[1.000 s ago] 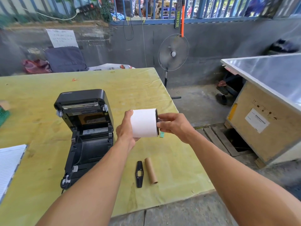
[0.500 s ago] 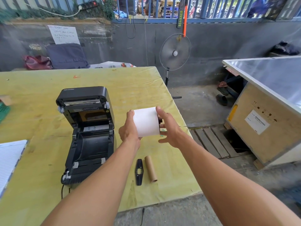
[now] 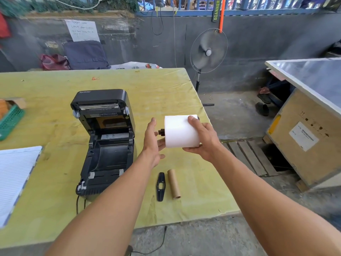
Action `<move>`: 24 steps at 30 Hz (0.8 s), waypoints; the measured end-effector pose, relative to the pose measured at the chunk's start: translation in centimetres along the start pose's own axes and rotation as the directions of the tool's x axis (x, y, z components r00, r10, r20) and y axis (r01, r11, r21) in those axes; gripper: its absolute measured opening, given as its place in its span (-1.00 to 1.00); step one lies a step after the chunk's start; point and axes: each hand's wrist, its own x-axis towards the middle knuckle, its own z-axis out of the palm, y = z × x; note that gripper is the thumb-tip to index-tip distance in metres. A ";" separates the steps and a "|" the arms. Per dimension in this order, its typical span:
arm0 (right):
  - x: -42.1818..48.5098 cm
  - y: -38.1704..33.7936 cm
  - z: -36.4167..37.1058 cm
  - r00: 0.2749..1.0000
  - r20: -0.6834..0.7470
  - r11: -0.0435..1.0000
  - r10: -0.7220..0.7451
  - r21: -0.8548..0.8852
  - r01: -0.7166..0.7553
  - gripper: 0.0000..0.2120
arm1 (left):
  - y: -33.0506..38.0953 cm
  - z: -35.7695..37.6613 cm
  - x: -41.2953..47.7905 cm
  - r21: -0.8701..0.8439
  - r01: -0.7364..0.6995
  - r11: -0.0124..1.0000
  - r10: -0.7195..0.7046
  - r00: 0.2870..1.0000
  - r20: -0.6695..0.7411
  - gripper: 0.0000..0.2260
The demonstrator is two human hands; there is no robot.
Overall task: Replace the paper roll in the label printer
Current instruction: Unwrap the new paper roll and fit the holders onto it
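The printer (image 3: 105, 145) sits lid-up on the yellow worktop (image 3: 55, 85), its bay open. Just right of it and raised above the worktop, the right hand (image 3: 204, 143) grips the white roll (image 3: 179, 132), thumb over the top and fingers beneath, while the left hand (image 3: 152, 143) is open with straight fingers between printer and roll, by the black spindle (image 3: 161, 132) that sticks out of the roll's end; I cannot tell whether it touches. Right of the printer's front, a brown core (image 3: 173, 183) and a black flange (image 3: 160, 186) lie side by side on the worktop.
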 end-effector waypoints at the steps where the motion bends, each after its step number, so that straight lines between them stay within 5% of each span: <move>1: 0.2 -0.1 -0.3 1.000 0.006 1.000 0.001 0.007 -0.001 -0.42 | 0.0 -0.5 0.1 0.021 0.015 1.000 -0.014 1.000 -0.028 -0.44; 4: 0.6 -0.3 -1.1 1.000 0.018 1.000 -0.004 0.022 0.004 -0.36 | -1.4 -2.2 0.5 0.360 0.047 0.932 0.014 0.986 -0.165 -0.67; 7: 1.3 -0.2 -1.7 0.999 0.029 0.999 0.014 0.037 -0.016 -0.35 | -4.9 -4.1 1.0 0.832 0.059 0.551 0.177 0.966 -0.186 -0.88; 11: 2.2 0.4 -2.2 0.998 0.038 0.999 0.047 0.020 -0.047 -0.30 | -9.1 -5.2 0.4 0.951 0.126 0.281 0.149 0.974 -0.173 -0.78; 18: 3.4 1.1 -2.9 0.994 0.069 0.996 0.090 -0.012 -0.089 -0.37 | -11.4 -4.6 0.5 0.974 0.116 0.194 0.177 0.973 -0.151 -0.64; 24: 3.9 1.4 -2.8 0.991 0.094 0.995 0.099 -0.015 -0.098 -0.32 | -12.0 -3.9 1.1 0.928 0.180 0.327 0.170 0.955 -0.245 -0.81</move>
